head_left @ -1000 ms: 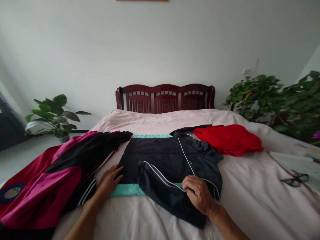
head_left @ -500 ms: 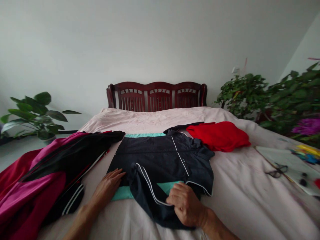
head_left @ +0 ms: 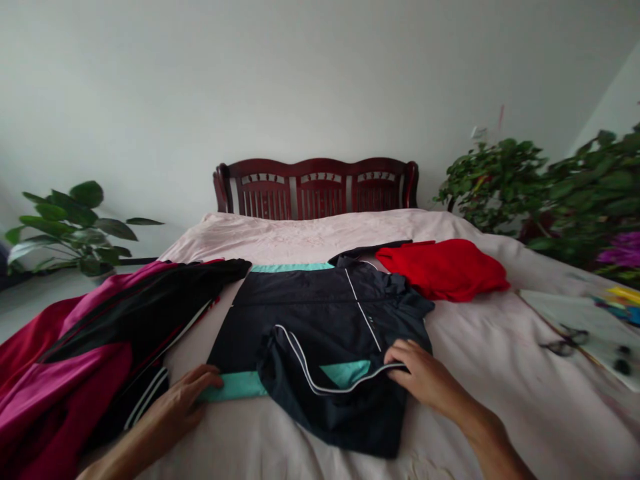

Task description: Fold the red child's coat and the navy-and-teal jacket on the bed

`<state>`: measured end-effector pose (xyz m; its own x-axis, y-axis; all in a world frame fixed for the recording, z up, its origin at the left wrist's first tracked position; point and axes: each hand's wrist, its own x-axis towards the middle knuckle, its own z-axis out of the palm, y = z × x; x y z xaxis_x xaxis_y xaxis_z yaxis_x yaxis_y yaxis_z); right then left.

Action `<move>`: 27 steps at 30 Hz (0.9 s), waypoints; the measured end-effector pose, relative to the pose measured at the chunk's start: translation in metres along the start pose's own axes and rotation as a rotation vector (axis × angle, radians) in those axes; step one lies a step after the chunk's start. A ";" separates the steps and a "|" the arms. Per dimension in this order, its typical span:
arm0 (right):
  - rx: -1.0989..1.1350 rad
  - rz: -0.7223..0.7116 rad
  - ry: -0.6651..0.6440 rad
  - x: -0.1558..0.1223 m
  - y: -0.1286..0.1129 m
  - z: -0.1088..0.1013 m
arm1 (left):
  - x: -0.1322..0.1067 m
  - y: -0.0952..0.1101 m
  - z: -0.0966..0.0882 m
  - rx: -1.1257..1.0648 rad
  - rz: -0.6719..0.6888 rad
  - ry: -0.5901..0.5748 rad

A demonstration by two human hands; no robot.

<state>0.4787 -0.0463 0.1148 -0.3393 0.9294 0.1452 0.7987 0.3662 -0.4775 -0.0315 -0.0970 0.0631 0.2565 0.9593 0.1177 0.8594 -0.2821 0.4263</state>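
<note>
Head view: the navy jacket (head_left: pixel 310 303) lies flat on the bed (head_left: pixel 500 400), one sleeve (head_left: pixel 295 360) folded across it, and the body apparently still to fold. The open left hand (head_left: pixel 183 403) presses the teal hem (head_left: pixel 235 385). The right hand (head_left: pixel 425 377) touches the piping (head_left: pixel 345 387), grip unclear.

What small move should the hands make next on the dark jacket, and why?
Probably the right hand should press the folded sleeve flat onto the dark jacket: it lies bunched over the teal hem, while the left hand pins that hem's corner.
</note>
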 end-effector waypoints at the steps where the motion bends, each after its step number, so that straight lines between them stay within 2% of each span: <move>1: 0.049 -0.019 0.024 0.004 -0.002 -0.002 | 0.000 -0.002 0.000 0.011 0.002 0.013; 5: 0.201 -0.021 0.121 0.036 -0.001 -0.023 | 0.015 -0.006 -0.011 0.029 -0.014 0.114; 9: 0.179 0.050 0.246 0.087 0.024 -0.039 | 0.062 -0.005 -0.034 0.013 -0.132 0.221; 11: 0.058 0.172 0.197 0.109 0.042 -0.036 | 0.092 -0.002 -0.040 0.091 -0.205 0.224; 13: -0.059 0.299 0.105 0.123 0.058 -0.025 | 0.119 0.003 -0.036 0.198 -0.279 0.188; 16: -0.117 0.406 0.028 0.129 0.077 -0.007 | 0.142 0.009 -0.015 0.306 -0.350 0.165; 20: -0.103 0.440 -0.030 0.128 0.096 0.003 | 0.143 0.012 0.010 0.388 -0.378 0.190; 24: -0.026 0.432 -0.075 0.123 0.107 0.008 | 0.146 0.023 0.007 0.435 -0.348 0.222; 27: 0.022 0.434 -0.047 0.116 0.108 0.016 | 0.162 0.048 0.000 0.392 -0.269 0.247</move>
<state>0.5178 0.1006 0.0657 0.0030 0.9937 -0.1123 0.8617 -0.0595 -0.5038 0.0515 0.0449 0.1032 -0.0665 0.9582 0.2783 0.9933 0.0372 0.1092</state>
